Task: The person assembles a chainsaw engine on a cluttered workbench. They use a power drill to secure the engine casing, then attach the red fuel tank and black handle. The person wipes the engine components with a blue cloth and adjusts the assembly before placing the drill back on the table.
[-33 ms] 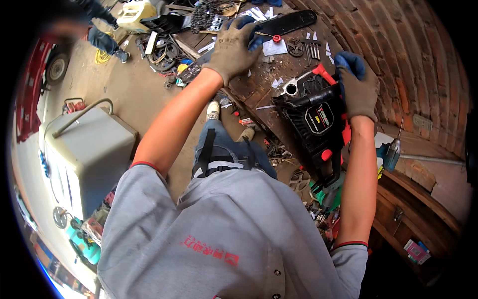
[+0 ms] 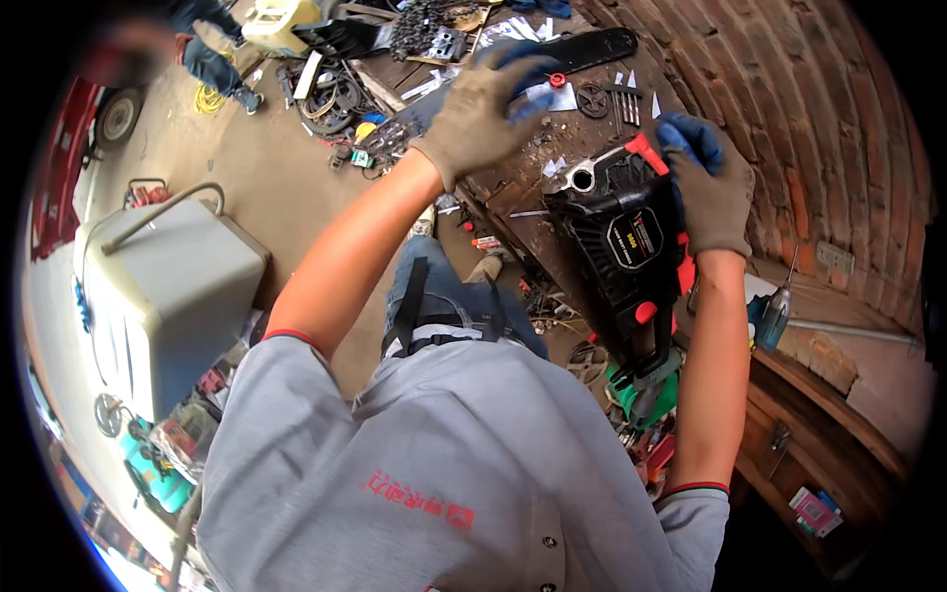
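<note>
Likely steadies chainsaw (image 2: 606, 237), centre right, with right hand (image 2: 712, 183), cannot tell if gripping; spreads left hand (image 2: 483, 116) wide; should reach down next.

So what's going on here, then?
A person is at a cluttered bench. Their gloved right hand is at the edge of a black-and-red chainsaw body; whether it grips isn't clear. The gloved left hand is spread above the bench, seemingly empty. A long dark bar lies beyond it, near a small spoked wheel.
</note>
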Demonstrator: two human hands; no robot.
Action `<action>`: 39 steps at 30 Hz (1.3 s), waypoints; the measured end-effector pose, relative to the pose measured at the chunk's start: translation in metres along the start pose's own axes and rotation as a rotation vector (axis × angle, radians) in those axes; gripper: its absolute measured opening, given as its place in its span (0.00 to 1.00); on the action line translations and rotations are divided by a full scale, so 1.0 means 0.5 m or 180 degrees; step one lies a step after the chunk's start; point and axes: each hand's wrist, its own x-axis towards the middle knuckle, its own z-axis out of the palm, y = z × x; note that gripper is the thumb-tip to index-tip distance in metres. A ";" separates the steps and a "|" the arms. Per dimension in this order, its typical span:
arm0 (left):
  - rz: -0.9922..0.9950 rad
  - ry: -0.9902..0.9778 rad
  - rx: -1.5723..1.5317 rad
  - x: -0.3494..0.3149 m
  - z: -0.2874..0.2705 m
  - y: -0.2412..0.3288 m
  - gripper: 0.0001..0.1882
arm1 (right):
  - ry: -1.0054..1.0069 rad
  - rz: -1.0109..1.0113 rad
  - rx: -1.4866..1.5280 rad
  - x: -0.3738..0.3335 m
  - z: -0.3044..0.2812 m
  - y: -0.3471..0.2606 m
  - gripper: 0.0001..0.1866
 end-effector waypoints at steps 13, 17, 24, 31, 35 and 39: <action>0.0025 -0.0202 -0.0642 -0.111 -0.046 0.070 0.18 | -0.2137 0.0875 0.0191 -0.010 0.055 -0.177 0.05; -0.0612 -0.0095 -0.0493 -0.193 -0.014 -0.012 0.16 | -0.2136 0.0800 -0.0605 0.037 0.017 -0.211 0.03; -0.1843 0.0251 -0.0750 -0.382 0.012 -0.053 0.17 | -0.3077 -0.1133 -0.2729 0.061 0.044 -0.154 0.13; -0.2862 0.0265 -0.1247 -0.507 0.004 -0.032 0.19 | -0.4074 -0.2355 -0.3507 0.081 0.084 -0.134 0.15; -0.2965 0.0340 -0.1036 -0.553 0.006 -0.029 0.20 | -0.4422 -0.2684 -0.3643 0.093 0.115 -0.119 0.11; -0.3053 0.0307 -0.0875 -0.579 0.013 -0.024 0.19 | -0.4753 -0.2729 -0.3683 0.096 0.147 -0.107 0.11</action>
